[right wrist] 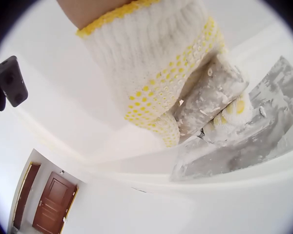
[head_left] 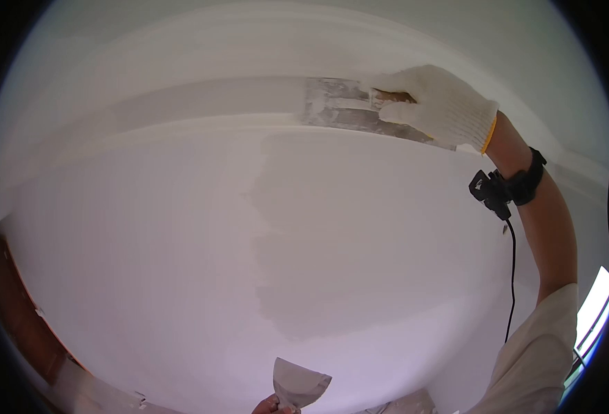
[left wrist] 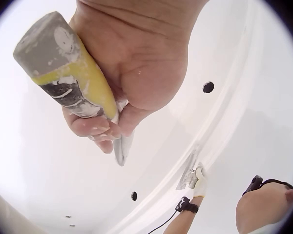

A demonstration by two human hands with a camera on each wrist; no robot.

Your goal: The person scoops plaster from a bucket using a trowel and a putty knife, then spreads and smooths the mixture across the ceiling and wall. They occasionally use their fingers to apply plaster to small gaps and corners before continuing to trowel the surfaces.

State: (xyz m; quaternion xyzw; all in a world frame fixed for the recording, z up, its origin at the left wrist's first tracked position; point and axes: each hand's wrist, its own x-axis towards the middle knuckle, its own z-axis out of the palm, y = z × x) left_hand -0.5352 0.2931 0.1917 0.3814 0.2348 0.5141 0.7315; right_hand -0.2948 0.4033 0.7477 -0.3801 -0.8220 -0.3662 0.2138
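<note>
Curling tightly round a caked handle, the fingers (right wrist: 156,117) of the gloved right hand (head_left: 436,103) pressed a wide filling knife (head_left: 335,107) flat against the cornice (head_left: 180,103), high above the bare left hand (left wrist: 136,63), whose fingers (left wrist: 88,127) gripped a smaller putty knife (left wrist: 63,63). Smoothing filler along the cornice seemed the step in hand; the next stroke called for even pressure.

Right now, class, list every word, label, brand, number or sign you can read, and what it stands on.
No text can be read.
The round mark on the handle of the putty knife in the left hand is smeared and illegible.
The right hand, its wide knife and the wrist camera show no lettering.
</note>
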